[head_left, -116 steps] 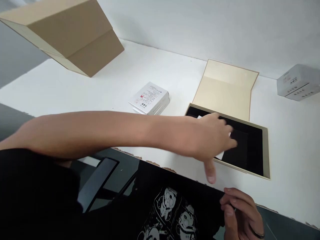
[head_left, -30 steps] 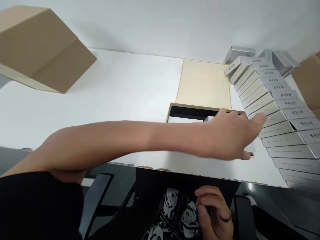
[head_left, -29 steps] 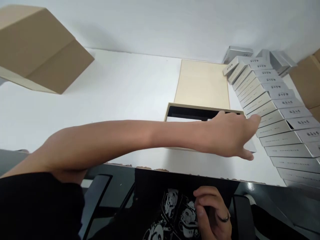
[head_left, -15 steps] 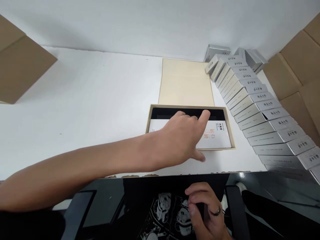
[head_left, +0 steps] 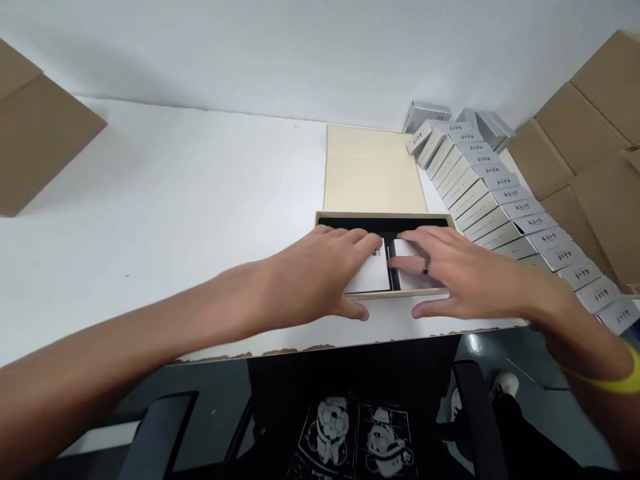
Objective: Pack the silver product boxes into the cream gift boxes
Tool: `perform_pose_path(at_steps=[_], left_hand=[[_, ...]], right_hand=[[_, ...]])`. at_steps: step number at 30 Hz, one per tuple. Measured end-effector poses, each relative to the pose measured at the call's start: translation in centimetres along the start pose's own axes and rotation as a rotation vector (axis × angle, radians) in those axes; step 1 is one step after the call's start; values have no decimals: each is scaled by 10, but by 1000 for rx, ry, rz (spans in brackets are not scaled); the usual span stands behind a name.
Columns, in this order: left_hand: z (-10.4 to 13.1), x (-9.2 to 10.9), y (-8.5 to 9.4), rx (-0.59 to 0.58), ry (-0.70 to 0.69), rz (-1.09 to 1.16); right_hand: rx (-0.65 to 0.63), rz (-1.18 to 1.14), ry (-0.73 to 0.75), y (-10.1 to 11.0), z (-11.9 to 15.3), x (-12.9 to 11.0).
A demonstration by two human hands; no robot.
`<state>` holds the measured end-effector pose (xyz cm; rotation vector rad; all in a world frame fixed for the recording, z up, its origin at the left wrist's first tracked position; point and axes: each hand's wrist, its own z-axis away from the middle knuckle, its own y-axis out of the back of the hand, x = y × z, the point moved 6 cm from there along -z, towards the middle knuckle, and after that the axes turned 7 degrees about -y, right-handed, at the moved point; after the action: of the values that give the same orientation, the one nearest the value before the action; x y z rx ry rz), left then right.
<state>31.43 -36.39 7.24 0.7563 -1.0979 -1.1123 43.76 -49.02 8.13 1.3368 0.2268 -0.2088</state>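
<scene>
An open cream gift box (head_left: 369, 295) with a black lining lies near the table's front edge. Inside are two white packs, the left pack (head_left: 373, 275) and the right pack (head_left: 404, 248), with a black strip (head_left: 393, 267) between them. My left hand (head_left: 320, 270) rests over the left pack, fingers extended across it and thumb out in front of the box. Over the right pack is my right hand (head_left: 453, 267), a dark ring on one finger. Its fingers are spread on the pack, and its thumb sits by the front rim. Both hands partly cover the packs.
The box's cream lid (head_left: 375, 167) lies flat behind it. A long curved row of silver-grey small boxes (head_left: 505, 193) stands at right, beside brown cardboard (head_left: 600, 193). More cardboard (head_left: 45, 133) juts in at left. Black chair armrests (head_left: 160, 433) are below the table.
My right hand has risen from the lap to the right pack. My left hand has shifted left over the left pack. The black strip between the packs now shows.
</scene>
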Motion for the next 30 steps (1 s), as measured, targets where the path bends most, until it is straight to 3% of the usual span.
perform_pose_path(at_steps=[3,8,11,18,21,25,26,28,30], left_hand=[[-4,2,2,-75,-6,-119],[-26,7,11,-307,36,-227],[-41,5,11,-402,77,-204],[-59,7,8,-445,78,-232],[-38,8,7,-251,-7,-164],[35,-10,24,356,-90,87],[53,-25,31,504,-24,142],[70,-60,46,690,181,192],[56,-99,60,769,413,216]], right_hand=[[-276,223,-42,-8,-33,3],[-453,403,-149,-9,-49,-7],[-481,450,-153,-10,-49,-10],[-454,485,-108,-15,-55,-13],[-342,408,-74,-10,-37,-17],[55,-13,4,16,10,-15],[139,-136,-15,23,18,-8],[284,-301,-128,33,22,11],[387,-331,-310,38,14,31]])
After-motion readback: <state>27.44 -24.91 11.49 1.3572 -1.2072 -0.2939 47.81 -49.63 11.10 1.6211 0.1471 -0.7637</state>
